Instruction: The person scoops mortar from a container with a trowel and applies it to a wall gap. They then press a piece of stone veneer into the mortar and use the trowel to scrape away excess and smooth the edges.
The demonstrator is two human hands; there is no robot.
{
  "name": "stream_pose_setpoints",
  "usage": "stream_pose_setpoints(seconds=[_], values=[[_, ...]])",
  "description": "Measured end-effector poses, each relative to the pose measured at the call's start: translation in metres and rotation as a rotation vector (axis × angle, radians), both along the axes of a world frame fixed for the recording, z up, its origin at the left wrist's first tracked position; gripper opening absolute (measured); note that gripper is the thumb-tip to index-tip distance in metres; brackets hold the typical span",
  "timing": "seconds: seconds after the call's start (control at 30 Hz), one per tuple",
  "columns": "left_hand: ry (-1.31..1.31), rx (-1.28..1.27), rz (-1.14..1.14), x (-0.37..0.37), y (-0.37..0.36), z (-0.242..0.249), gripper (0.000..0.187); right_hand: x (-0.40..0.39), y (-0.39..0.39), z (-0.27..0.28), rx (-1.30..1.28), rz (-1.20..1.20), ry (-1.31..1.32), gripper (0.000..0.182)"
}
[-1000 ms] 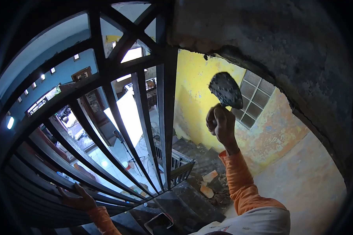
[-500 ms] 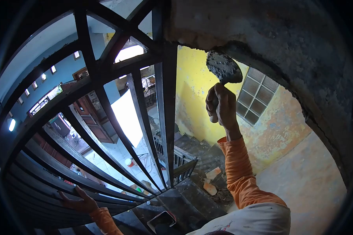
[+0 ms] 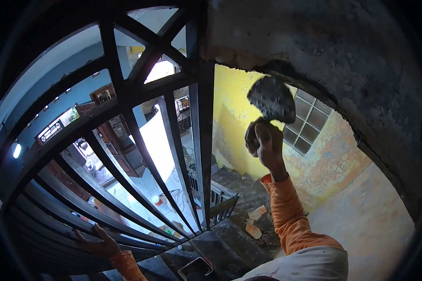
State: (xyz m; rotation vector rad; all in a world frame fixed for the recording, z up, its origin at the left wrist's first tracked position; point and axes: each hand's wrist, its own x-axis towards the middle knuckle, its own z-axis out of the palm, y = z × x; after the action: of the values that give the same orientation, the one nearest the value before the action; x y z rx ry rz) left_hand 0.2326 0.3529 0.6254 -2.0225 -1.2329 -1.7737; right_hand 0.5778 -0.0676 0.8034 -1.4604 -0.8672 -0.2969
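My right hand (image 3: 266, 143) is raised, its fingers wrapped around the handle of a trowel (image 3: 273, 100). Dark grey, wet-looking material coats the blade, which is slightly blurred. Its upper edge sits just beneath the rough, broken lower edge of the concrete wall (image 3: 314, 56) overhead. At lower left, my left hand (image 3: 98, 242) rests against the dark bars of the railing (image 3: 126, 180), with its thumb and fingers spread apart.
Dark stair steps (image 3: 211, 248) run below me, with broken tile pieces (image 3: 254, 230) and debris beside them. A paned window (image 3: 309, 117) is set in the peeling yellow wall (image 3: 229, 126). Beyond the bars lies a lower tiled floor with a small bucket (image 3: 157, 200).
The trowel has come down a little from the wall's edge, and its blade has turned to show a broader face. My left hand keeps its place at the railing; the view has shifted slightly.
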Motion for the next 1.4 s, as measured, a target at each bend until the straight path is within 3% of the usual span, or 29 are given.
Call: stream_pose_setpoints(seconds=[0.27,0.47,0.57,0.7,0.8,0.83,0.93,1.0,1.2,1.27,1.33,1.4], values=[[-0.016,0.039,-0.008,0.003,-0.003,0.003,0.073,0.019,0.001,0.010,0.091,-0.073,0.115,0.053],[-0.030,0.010,-0.050,0.003,-0.011,0.008,0.072,0.056,-0.009,-0.064,0.146,-0.006,0.388,0.054],[-0.042,0.003,-0.044,0.006,-0.008,0.006,0.074,0.034,-0.020,-0.067,0.040,-0.189,0.238,0.052],[-0.027,-0.006,-0.037,0.001,-0.002,-0.001,0.075,0.024,-0.032,-0.014,-0.144,-0.363,-0.286,0.057],[-0.018,0.005,-0.009,0.001,0.003,-0.005,0.076,0.060,-0.048,0.018,-0.268,-0.500,-0.670,0.048],[-0.013,0.001,-0.011,0.000,0.005,-0.006,0.076,0.065,-0.055,0.024,-0.227,-0.493,-0.508,0.048],[-0.002,0.000,-0.005,-0.001,0.007,-0.006,0.077,0.071,-0.083,0.048,-0.326,-0.631,-0.695,0.048],[0.016,0.026,0.017,-0.002,0.006,-0.006,0.077,0.057,-0.091,0.051,-0.287,-0.575,-0.600,0.046],[-0.021,0.032,0.001,0.006,-0.008,0.007,0.072,0.021,-0.102,-0.009,-0.029,-0.504,-0.294,0.040],[-0.020,0.037,0.005,0.005,-0.008,0.009,0.071,0.019,-0.095,-0.008,-0.301,-0.589,-0.428,0.046],[-0.015,0.040,0.010,0.005,-0.008,0.009,0.070,0.001,-0.072,0.002,-0.251,-0.411,-0.279,0.049],[-0.031,0.039,-0.023,0.005,-0.008,0.009,0.068,-0.015,-0.046,0.010,-0.278,-0.408,-0.314,0.052]])
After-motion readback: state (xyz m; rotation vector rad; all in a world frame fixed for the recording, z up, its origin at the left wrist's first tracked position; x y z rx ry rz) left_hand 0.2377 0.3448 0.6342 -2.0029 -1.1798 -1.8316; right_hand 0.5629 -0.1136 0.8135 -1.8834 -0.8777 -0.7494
